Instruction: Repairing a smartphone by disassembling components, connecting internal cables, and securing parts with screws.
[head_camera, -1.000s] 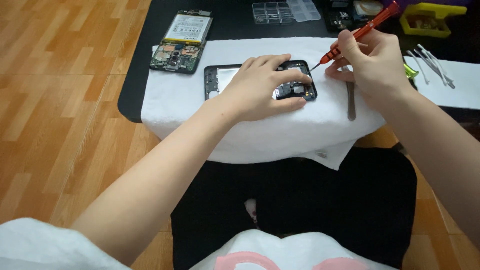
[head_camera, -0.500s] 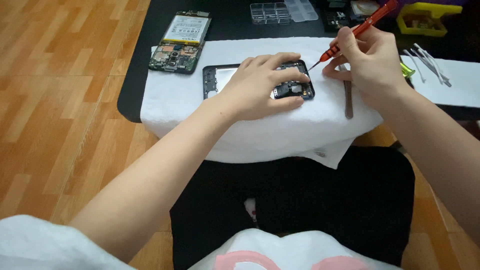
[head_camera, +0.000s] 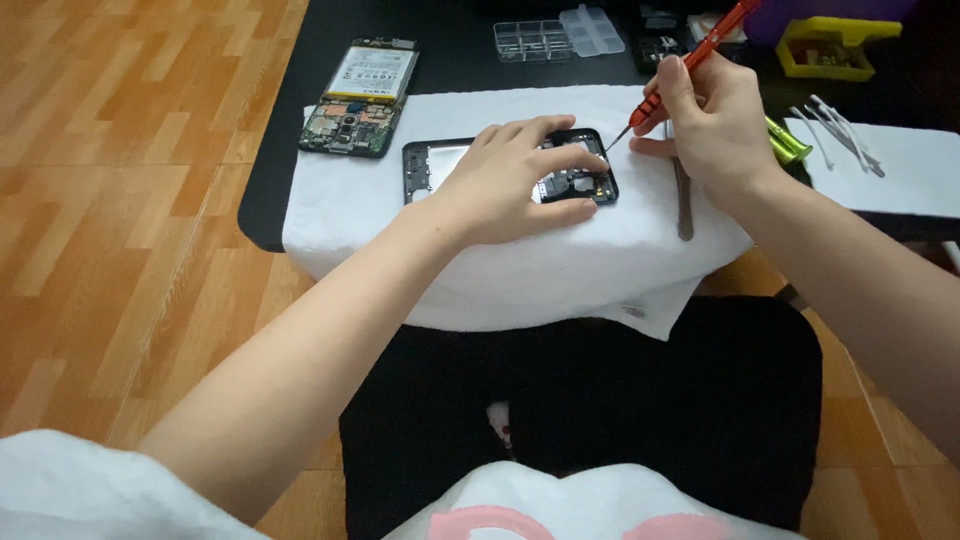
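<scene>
Pressing the phone frame (head_camera: 425, 165) flat with the spread left hand (head_camera: 505, 180) at frame centre steadies it while the right hand (head_camera: 715, 120), pinching the red screwdriver (head_camera: 690, 60), keeps its tip upright.

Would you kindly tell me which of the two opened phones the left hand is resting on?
The left hand rests on the black phone frame on the white cloth, not the battery-fitted phone beyond.

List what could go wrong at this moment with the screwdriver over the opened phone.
1. The red screwdriver tip is at the phone frame's corner; a slip could scratch parts inside.
2. The left hand lies close to the tip and could get poked.
3. The frame rests on a soft white towel; small screws could get lost in it.
</scene>
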